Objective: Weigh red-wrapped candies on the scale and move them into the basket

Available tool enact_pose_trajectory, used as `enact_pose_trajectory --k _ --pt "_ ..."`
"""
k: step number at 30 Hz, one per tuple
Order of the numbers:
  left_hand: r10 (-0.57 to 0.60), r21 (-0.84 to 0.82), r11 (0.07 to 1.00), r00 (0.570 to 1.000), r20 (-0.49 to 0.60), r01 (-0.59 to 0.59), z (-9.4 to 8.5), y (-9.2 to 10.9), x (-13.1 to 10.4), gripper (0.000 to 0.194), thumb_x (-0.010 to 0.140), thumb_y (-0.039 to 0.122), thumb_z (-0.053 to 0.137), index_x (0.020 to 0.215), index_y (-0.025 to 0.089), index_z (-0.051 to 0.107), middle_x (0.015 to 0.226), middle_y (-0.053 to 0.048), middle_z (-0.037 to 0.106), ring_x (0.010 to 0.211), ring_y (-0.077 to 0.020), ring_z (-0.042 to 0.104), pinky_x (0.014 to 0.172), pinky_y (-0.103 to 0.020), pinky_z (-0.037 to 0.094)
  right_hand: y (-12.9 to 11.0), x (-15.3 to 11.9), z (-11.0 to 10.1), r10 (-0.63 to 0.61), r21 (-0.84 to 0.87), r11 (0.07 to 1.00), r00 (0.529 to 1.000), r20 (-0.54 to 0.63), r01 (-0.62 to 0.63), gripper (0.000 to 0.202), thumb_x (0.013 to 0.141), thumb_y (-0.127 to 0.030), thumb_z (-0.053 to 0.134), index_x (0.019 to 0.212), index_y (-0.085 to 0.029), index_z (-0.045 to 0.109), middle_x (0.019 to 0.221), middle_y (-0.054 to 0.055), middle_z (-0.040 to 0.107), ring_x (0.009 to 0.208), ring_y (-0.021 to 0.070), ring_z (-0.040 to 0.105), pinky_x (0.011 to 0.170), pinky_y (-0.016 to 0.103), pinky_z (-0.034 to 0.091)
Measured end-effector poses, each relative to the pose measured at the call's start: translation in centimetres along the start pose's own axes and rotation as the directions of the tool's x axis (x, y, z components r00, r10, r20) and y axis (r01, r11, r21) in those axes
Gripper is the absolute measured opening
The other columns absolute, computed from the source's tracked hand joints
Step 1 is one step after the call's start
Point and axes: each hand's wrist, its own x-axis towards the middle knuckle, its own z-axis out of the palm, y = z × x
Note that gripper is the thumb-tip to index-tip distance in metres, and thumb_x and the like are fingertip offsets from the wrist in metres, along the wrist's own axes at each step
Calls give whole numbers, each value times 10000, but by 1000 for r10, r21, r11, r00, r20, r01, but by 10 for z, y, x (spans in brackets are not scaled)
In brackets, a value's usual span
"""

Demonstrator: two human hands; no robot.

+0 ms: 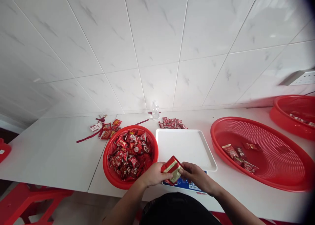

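My left hand point(155, 175) and my right hand point(195, 176) both grip a red and gold packet point(174, 170), one at each side. The packet is held over the front edge of a white tray point(184, 146) that has nothing on it. Beneath the tray shows the blue keypad of a scale point(190, 185), partly hidden by my hands. Left of the tray, a round red basket point(106, 162) is filled with small red wrapped packets point(131, 149).
At the right, a large red basket point(283, 166) holds several packets point(249, 167); another red basket point(290, 120) stands behind it. Small packets point(172, 123) and a clear bottle point(155, 111) lie behind the tray. Ribbons and packets point(107, 133) are at the left. A red stool point(31, 198) stands lower left.
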Motion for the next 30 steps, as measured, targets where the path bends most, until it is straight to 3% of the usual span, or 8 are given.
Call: enact_pose_trajectory --k 2,6,9,11,14,18,23,30 --pt "4 65 998 981 -191 9 -7 -7 4 328 742 402 553 943 147 595 813 -45 655 737 -173 608 681 -280 467 0 3 -8 -12 -78 997 988 -153 0 434 756 -614 462 724 -188 537 646 -6 574 592 132 523 531 249 414" --pt "81 323 938 827 -556 125 -40 -30 2 300 773 331 473 1012 178 569 997 -85 632 950 -200 579 864 -308 423 2 3 -29 -108 -301 952 872 -478 -48 407 787 -562 430 891 -204 593 730 33 634 635 178 565 551 285 445" --pt "8 448 854 856 -517 263 -61 -53 -2 540 692 298 567 1210 172 480 1291 -110 479 1220 -238 407 1029 -328 284 7 -1 -33 -210 -416 909 821 -531 -36 394 802 -488 434 1085 -244 559 969 68 638 738 201 601 623 321 487" --pt "-103 419 860 903 -417 291 -68 -65 -3 657 701 311 556 1315 160 378 1397 -109 359 1288 -226 321 1061 -307 238 12 -4 -30 -230 -441 897 828 -512 -23 396 808 -458 432 1134 -258 535 1061 74 607 789 200 610 665 331 505" --pt "-178 364 882 926 -332 299 -69 -74 1 710 726 294 511 1380 156 275 1456 -95 254 1319 -210 263 1070 -285 219 20 -8 -22 -201 -458 888 870 -450 -32 374 820 -447 422 1127 -269 541 1035 70 608 768 188 616 677 333 516" --pt "-222 370 854 900 -375 365 -69 -75 12 745 698 282 528 1390 213 259 1454 -88 241 1267 -238 351 1015 -283 301 26 -10 -15 -176 -469 883 910 -376 -23 349 826 -444 421 1101 -279 557 1011 58 618 764 189 615 686 340 515" --pt "-259 415 804 878 -402 427 -72 -74 20 616 685 344 550 1285 268 432 1419 -84 267 1163 -257 469 942 -286 373 25 -9 -11 -161 -471 882 926 -341 -20 340 822 -437 424 1074 -269 578 999 51 639 785 193 617 701 329 508" --pt "-283 398 800 867 -411 449 -78 -73 34 629 717 615 443 1211 232 512 1400 -113 327 1146 -283 488 964 -344 352 29 -11 -8 -131 -458 889 939 -317 -30 334 821 -417 425 1065 -255 586 1043 53 644 837 199 616 738 335 497"
